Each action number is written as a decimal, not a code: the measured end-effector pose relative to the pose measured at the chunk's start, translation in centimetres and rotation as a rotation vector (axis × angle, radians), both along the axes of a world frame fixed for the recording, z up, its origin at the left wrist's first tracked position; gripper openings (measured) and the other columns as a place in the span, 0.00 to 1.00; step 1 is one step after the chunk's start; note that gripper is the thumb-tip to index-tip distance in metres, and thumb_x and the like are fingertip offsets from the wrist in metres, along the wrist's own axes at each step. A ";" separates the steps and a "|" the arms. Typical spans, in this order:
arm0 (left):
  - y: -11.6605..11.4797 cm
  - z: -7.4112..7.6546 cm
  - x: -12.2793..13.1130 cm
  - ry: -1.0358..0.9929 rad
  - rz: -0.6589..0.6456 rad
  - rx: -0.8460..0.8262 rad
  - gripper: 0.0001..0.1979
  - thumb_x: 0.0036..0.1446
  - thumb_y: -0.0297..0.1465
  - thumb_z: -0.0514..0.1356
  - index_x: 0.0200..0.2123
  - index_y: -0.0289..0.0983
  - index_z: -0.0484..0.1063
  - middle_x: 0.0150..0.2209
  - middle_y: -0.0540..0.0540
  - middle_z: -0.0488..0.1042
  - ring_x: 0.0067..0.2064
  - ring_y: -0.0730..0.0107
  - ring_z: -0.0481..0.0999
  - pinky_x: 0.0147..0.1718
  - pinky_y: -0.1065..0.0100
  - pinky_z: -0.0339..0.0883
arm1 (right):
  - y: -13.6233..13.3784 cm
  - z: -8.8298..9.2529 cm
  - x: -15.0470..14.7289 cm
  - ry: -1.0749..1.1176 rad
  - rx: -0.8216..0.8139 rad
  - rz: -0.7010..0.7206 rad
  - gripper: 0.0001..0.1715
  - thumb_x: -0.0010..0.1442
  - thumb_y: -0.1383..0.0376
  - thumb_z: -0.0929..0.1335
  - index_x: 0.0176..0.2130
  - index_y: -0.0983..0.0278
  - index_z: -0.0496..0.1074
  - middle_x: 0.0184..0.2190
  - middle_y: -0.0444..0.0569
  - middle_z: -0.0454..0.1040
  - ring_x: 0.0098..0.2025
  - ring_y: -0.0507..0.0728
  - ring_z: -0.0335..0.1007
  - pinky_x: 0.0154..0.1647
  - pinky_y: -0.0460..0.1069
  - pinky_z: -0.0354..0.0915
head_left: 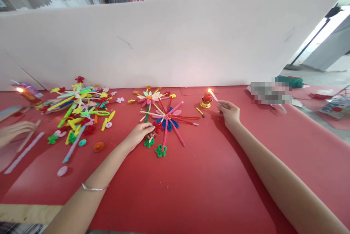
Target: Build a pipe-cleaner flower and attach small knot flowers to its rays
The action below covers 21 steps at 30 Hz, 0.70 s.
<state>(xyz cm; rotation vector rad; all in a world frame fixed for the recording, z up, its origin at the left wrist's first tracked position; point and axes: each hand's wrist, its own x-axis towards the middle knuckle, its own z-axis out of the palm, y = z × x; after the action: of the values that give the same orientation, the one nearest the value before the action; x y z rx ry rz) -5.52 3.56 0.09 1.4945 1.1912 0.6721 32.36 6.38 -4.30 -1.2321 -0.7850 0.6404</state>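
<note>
My right hand [229,111] pinches a translucent whitish glue stick [214,97], its tip at the flame of a lit red candle [207,96] in a gold holder. My left hand [139,135] is closed on a small red pipe-cleaner flower [158,127]; its fingertips hide part of it. Just right of that flower lies a pipe-cleaner piece [168,117] with a blue centre and pink and red stems. A green flower [161,150] tips one pink stem, and another green flower [149,142] sits below my left fingers. A pink and white flower piece [149,98] lies behind.
At the left, a pile of coloured pipe-cleaner shapes [78,97] lies near another lit candle [28,97]. Another person's hand [16,131] is at the left edge. A yellow piece with a dark end [200,112] lies by my candle. A white board [164,44] stands behind the red table [191,190].
</note>
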 end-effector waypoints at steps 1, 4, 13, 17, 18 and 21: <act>0.0 0.0 0.0 0.000 -0.002 0.003 0.14 0.48 0.41 0.59 0.26 0.34 0.69 0.22 0.50 0.69 0.24 0.75 0.67 0.25 0.72 0.60 | 0.0 0.0 0.0 -0.001 0.000 -0.002 0.17 0.37 0.63 0.73 0.32 0.64 0.75 0.23 0.43 0.74 0.17 0.46 0.60 0.20 0.45 0.61; 0.1 -0.1 0.0 0.008 -0.005 0.005 0.14 0.48 0.41 0.59 0.26 0.35 0.69 0.21 0.50 0.69 0.23 0.75 0.67 0.24 0.72 0.60 | 0.1 -0.1 0.1 0.002 0.002 -0.006 0.18 0.37 0.63 0.73 0.32 0.64 0.75 0.22 0.43 0.74 0.17 0.46 0.60 0.20 0.45 0.61; 0.0 0.0 0.1 -0.007 0.006 -0.010 0.13 0.47 0.40 0.60 0.26 0.34 0.69 0.22 0.50 0.69 0.24 0.75 0.67 0.25 0.72 0.61 | 0.0 0.0 0.1 -0.002 -0.009 -0.001 0.16 0.38 0.63 0.73 0.32 0.64 0.74 0.23 0.43 0.73 0.18 0.46 0.60 0.20 0.45 0.60; 0.1 -0.1 0.0 -0.023 0.009 -0.020 0.13 0.48 0.39 0.59 0.27 0.34 0.70 0.22 0.50 0.69 0.24 0.76 0.67 0.25 0.72 0.60 | 0.1 0.0 0.1 0.006 -0.006 0.002 0.16 0.37 0.64 0.73 0.31 0.64 0.74 0.23 0.43 0.73 0.18 0.46 0.59 0.20 0.45 0.59; 0.1 -0.2 0.0 -0.029 0.008 -0.022 0.12 0.48 0.39 0.59 0.27 0.34 0.70 0.22 0.51 0.69 0.24 0.76 0.67 0.25 0.73 0.60 | 0.1 0.0 0.1 0.006 -0.009 0.002 0.16 0.37 0.64 0.73 0.31 0.64 0.74 0.23 0.43 0.73 0.18 0.46 0.59 0.19 0.45 0.59; 0.1 -0.1 0.0 -0.040 0.004 -0.021 0.12 0.48 0.38 0.59 0.27 0.34 0.70 0.21 0.51 0.69 0.23 0.76 0.66 0.25 0.73 0.60 | 0.1 -0.1 0.1 0.023 -0.008 0.006 0.16 0.36 0.64 0.73 0.31 0.64 0.74 0.22 0.42 0.73 0.17 0.46 0.59 0.19 0.45 0.58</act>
<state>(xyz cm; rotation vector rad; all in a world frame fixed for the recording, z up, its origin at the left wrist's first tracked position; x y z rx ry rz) -5.48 3.63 -0.05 1.4550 1.1672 0.6870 32.47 6.48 -4.36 -1.2277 -0.7680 0.6624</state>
